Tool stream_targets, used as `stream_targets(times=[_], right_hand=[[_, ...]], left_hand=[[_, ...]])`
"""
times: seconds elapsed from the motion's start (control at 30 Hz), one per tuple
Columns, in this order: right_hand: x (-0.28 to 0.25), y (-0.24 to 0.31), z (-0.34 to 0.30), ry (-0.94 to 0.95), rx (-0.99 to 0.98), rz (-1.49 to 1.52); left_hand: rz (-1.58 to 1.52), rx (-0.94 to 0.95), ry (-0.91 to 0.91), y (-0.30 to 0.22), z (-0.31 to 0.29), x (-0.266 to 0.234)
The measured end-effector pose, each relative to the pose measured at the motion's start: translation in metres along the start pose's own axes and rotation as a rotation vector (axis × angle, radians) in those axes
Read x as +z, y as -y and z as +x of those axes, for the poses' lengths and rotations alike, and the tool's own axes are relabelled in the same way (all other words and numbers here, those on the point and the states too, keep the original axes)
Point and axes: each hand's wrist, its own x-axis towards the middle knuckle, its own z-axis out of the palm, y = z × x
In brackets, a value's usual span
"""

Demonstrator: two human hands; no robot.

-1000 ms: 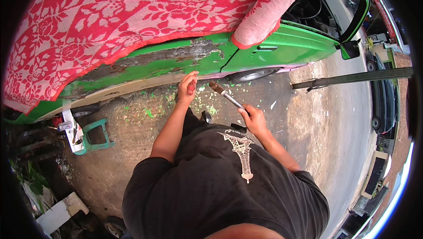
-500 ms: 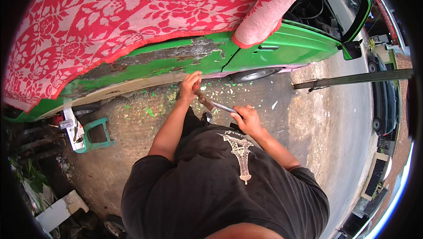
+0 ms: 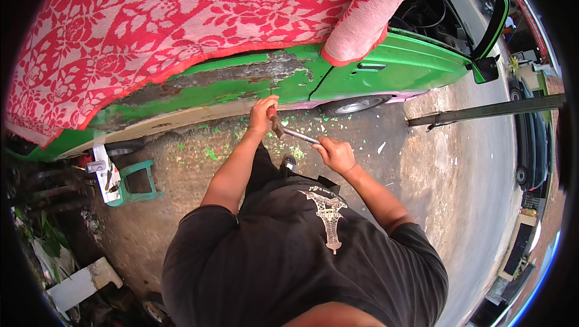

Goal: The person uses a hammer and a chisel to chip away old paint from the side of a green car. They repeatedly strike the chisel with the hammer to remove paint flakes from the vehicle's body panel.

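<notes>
Bright daylight, pale glare on the road [image 3: 482, 167], fisheye curvature, black corners.

A scraped car [image 3: 398, 73] beside road [image 3: 482, 146] shows roadside workshop.

Hammer [image 3: 299, 136] and red-handled tool [image 3: 272, 111] beside a green car [image 3: 404, 61]
Left hand [image 3: 260, 113] grips the tool, right hand [image 3: 338, 154] the hammer; a patterned blanket [image 3: 181, 31] drapes the car.
</notes>
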Motion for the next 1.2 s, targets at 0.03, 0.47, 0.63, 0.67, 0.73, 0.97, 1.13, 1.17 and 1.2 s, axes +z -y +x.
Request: stream_targets(times=[0.03,0.47,0.63,0.67,0.73,0.97,1.13,1.17,1.2], right_hand=[[-0.001,0.0,-0.008,-0.03,-0.005,0.064],[-0.024,0.019,-0.037,-0.161,0.247,0.319],[-0.029,0.024,-0.033,-0.176,0.3,0.336],[-0.029,0.024,-0.033,-0.166,0.318,0.339],[-0.028,0.023,-0.033,-0.143,0.351,0.345],[-0.032,0.019,-0.028,-0.058,0.372,0.291],[-0.04,0.021,-0.017,-0.031,0.348,0.284],[-0.04,0.022,-0.016,-0.032,0.349,0.287],[-0.041,0.024,-0.015,-0.033,0.35,0.29]], left_hand=[[0.025,-0.009,0.01,0.011,-0.007,0.002],[-0.189,0.069,-0.075,0.018,-0.013,0.014],[-0.31,0.036,-0.211,0.014,-0.011,0.015],[-0.337,0.032,-0.24,0.01,-0.011,0.016],[-0.363,0.013,-0.28,0.005,-0.009,0.014],[-0.532,-0.174,-0.316,0.02,-0.014,0.015],[-0.62,-0.177,-0.344,0.031,-0.013,0.017],[-0.632,-0.171,-0.346,0.029,-0.012,0.016],[-0.644,-0.165,-0.347,0.028,-0.011,0.015]])
